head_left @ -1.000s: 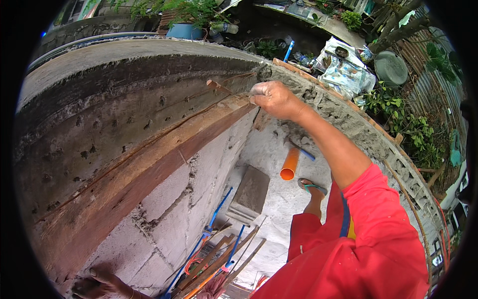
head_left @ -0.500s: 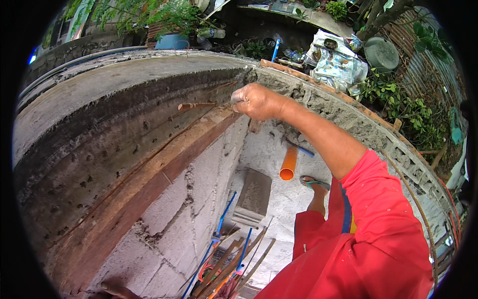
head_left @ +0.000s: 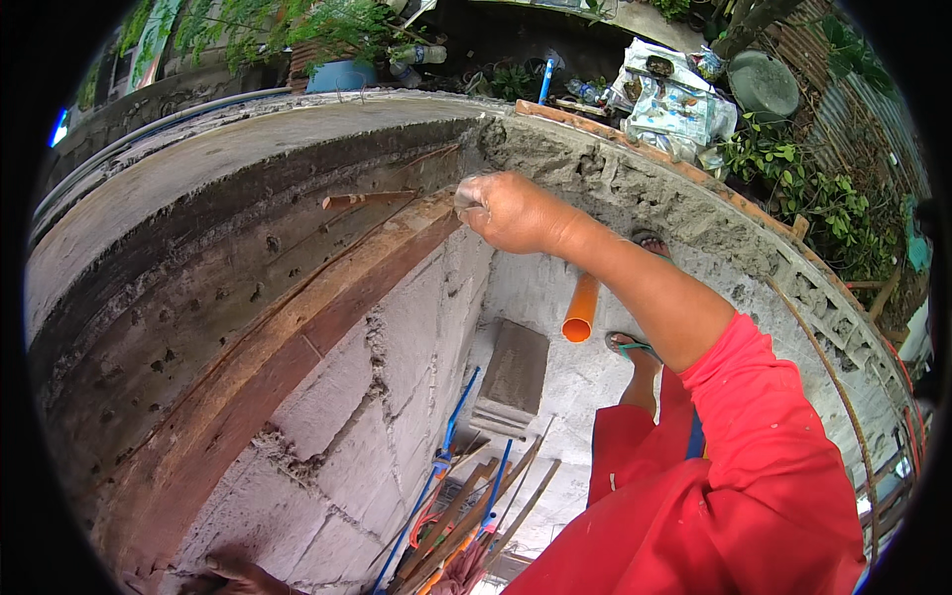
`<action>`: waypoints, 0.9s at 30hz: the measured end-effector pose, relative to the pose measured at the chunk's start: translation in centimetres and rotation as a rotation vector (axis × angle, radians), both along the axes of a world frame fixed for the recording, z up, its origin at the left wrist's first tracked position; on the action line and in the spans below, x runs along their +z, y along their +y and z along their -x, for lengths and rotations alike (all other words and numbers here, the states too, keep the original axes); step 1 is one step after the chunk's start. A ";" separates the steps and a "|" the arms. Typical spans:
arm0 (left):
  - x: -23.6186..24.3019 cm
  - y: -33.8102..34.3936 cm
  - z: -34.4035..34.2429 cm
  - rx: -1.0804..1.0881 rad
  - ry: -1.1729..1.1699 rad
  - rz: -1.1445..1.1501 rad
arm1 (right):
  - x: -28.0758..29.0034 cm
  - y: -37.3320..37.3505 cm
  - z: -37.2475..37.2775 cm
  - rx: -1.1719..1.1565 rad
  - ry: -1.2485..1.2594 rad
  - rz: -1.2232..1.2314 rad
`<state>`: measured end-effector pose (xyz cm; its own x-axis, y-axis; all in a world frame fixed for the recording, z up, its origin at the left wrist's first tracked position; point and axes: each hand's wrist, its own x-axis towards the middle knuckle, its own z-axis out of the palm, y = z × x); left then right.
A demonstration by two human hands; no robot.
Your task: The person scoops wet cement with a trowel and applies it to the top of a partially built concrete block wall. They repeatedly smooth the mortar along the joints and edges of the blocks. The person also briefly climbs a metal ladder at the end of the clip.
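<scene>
A long reddish-brown wooden plank (head_left: 297,342) runs slantwise along the inner face of the wall, from the lower left to the far corner. At its far end my right hand (head_left: 511,210) is closed in a fist, fingers curled at the plank's tip; what lies inside them is hidden and slightly blurred. Only the thumb side of my left hand (head_left: 243,575) shows, dark at the lower left edge by the plank's near end, with most of its fingers out of sight. A short wooden stick (head_left: 367,199) juts out above the plank near my right hand.
Below stand a grey concrete block (head_left: 513,372) and an orange pipe (head_left: 581,309), near my sandalled foot (head_left: 635,345). Blue rods (head_left: 456,421) and wooden strips (head_left: 451,531) lean at the wall's base. A rough mortar ledge (head_left: 615,178) curves off rightward.
My right hand has shifted slightly left and stays closed. A small piece of wood seen beneath it earlier is out of sight. A second foot now shows beyond my forearm.
</scene>
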<state>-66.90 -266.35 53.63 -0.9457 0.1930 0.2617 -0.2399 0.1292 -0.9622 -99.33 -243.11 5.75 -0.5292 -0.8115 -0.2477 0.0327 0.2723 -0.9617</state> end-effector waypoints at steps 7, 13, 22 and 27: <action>0.2 -1.2 -0.4 -0.155 0.021 0.042 | 2.0 5.8 -2.9 -0.127 0.268 -0.178; 0.5 -0.9 -1.8 -0.133 0.235 -0.041 | 5.8 14.1 -6.6 -0.272 0.391 -0.280; 1.1 0.7 -3.0 0.101 0.400 -0.099 | 9.5 32.6 -29.3 -0.537 -0.018 -0.160; 1.3 6.5 -3.4 0.487 0.362 -0.082 | 3.6 46.8 -52.0 -0.609 0.009 -0.783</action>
<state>-63.52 -259.80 54.89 -0.7683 -0.2733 0.5789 -0.6000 -0.0075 -0.7999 -47.37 -196.34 9.33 -0.8064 -0.0093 -0.5913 0.3715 0.7700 -0.5187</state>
